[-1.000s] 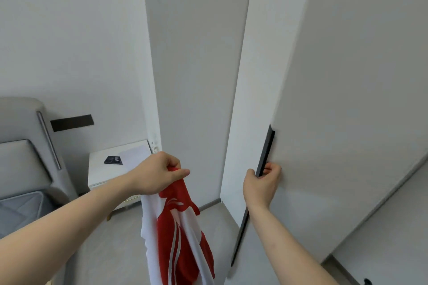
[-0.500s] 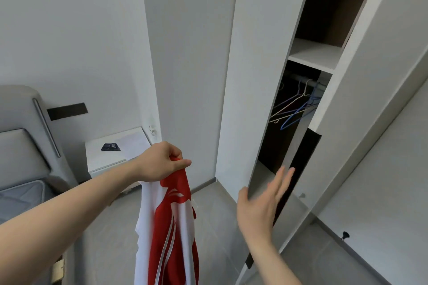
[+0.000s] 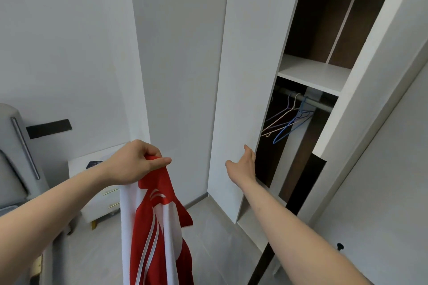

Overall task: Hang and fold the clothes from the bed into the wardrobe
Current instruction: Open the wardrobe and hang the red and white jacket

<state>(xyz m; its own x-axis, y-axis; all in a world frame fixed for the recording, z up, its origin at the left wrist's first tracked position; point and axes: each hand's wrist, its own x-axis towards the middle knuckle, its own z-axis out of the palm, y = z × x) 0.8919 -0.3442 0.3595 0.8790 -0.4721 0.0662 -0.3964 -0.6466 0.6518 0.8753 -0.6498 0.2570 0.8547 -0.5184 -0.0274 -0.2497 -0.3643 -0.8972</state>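
My left hand (image 3: pixel 135 164) grips the top of a red and white garment (image 3: pixel 159 227), which hangs straight down in front of me. My right hand (image 3: pixel 243 165) is stretched out with fingers straight, reaching into the open wardrobe (image 3: pixel 240 76) past the edge of its left panel; the fingertips are hidden behind that edge. Inside, several wire hangers (image 3: pixel 287 120), pale and blue, hang from a metal rail (image 3: pixel 310 102) under a white shelf (image 3: pixel 312 71). The bed (image 3: pixel 11 169) shows at the far left.
The wardrobe door (image 3: pixel 375 76) stands swung open at the right, its dark handle strip (image 3: pixel 308 178) facing me. A white nightstand (image 3: pixel 97 180) with a small dark object on it stands by the bed. Grey floor lies below between bed and wardrobe.
My right hand pulled the wardrobe door open by its handle, let go, and now reaches into the opening. My left hand keeps holding the garment in about the same place.
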